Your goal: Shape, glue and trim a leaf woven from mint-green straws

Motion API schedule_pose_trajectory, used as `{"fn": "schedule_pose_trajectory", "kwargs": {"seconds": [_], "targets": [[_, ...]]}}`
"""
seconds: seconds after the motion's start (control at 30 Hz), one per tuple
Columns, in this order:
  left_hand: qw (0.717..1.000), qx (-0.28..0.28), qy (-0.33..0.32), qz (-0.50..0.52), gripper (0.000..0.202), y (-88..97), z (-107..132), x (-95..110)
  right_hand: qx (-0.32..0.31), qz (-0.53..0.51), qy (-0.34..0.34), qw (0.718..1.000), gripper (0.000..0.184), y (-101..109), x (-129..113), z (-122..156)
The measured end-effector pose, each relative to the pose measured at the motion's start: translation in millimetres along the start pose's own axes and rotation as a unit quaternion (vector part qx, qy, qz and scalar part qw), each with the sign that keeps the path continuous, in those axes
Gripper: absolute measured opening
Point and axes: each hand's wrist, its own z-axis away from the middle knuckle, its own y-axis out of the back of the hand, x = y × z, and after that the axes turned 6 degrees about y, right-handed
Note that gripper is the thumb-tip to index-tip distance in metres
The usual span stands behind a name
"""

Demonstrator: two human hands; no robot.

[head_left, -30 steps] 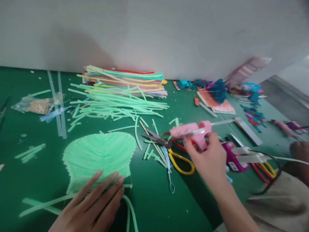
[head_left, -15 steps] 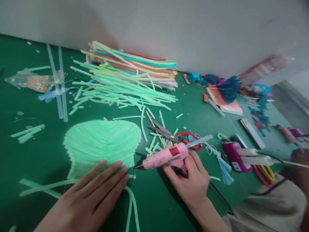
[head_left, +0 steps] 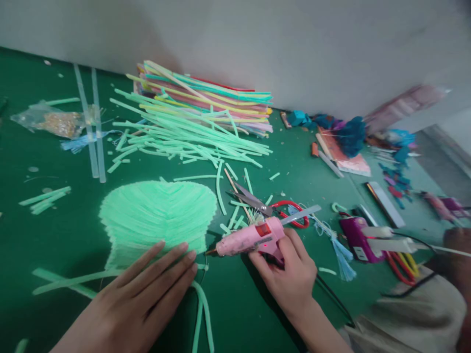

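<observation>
My left hand [head_left: 147,289] lies flat with its fingers stretched over the lower part of a mint-green leaf shape [head_left: 158,211] made of fuzzy pipe cleaners. Long green pipe cleaners [head_left: 69,283] poke out from under that hand on both sides. My right hand [head_left: 289,274] is wrapped round the handle of a pink glue gun [head_left: 246,239]. Its metal nozzle points left, close to the leaf's lower right edge, and a clear glue stick [head_left: 303,214] juts from its back. Whether the nozzle touches the leaf I cannot tell. Behind the gun lie scissors [head_left: 289,208] with red handles.
Along the wall lies a pile of green pipe cleaners [head_left: 184,130] beside a multicoloured bundle [head_left: 213,93]. Glue sticks [head_left: 97,147] and a plastic bag [head_left: 59,122] are at the left. A purple power adapter [head_left: 356,238] with plugs stands right, near another person's hand [head_left: 456,245].
The glue gun in my right hand has shifted very slightly left, its nozzle still by the leaf's edge. My left hand stays flat on the leaf. The whole view has moved a little.
</observation>
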Motion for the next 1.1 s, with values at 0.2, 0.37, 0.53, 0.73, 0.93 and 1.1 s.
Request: {"fn": "schedule_pose_trajectory", "kwargs": {"seconds": [0.2,0.37,0.53,0.73,0.93,1.1], "targets": [[1.0,-0.001,-0.01,-0.009,0.05,0.8,0.5,-4.0,0.017,0.009,0.013,1.0,0.017,-1.3,2.7,-0.4],[1.0,0.002,-0.009,-0.004,0.05,2.1,-0.5,-2.7,0.016,0.017,0.012,1.0,0.016,-1.3,3.2,1.6],[1.0,0.005,0.003,0.004,0.049,1.8,0.1,-1.3,0.02,0.034,0.008,0.999,0.015,-1.9,3.1,1.7],[1.0,0.01,-0.006,-0.009,0.047,0.2,-0.1,-2.7,0.013,0.028,0.016,0.999,0.014,-0.5,2.6,1.5],[1.0,0.004,0.003,-0.005,0.049,-0.8,0.7,-1.4,0.012,0.03,0.011,0.999,0.014,-0.6,1.9,1.1],[1.0,0.004,-0.004,-0.002,0.049,-0.4,-0.4,-2.5,0.02,0.039,0.016,0.999,0.013,-2.6,2.3,-0.8]]}}
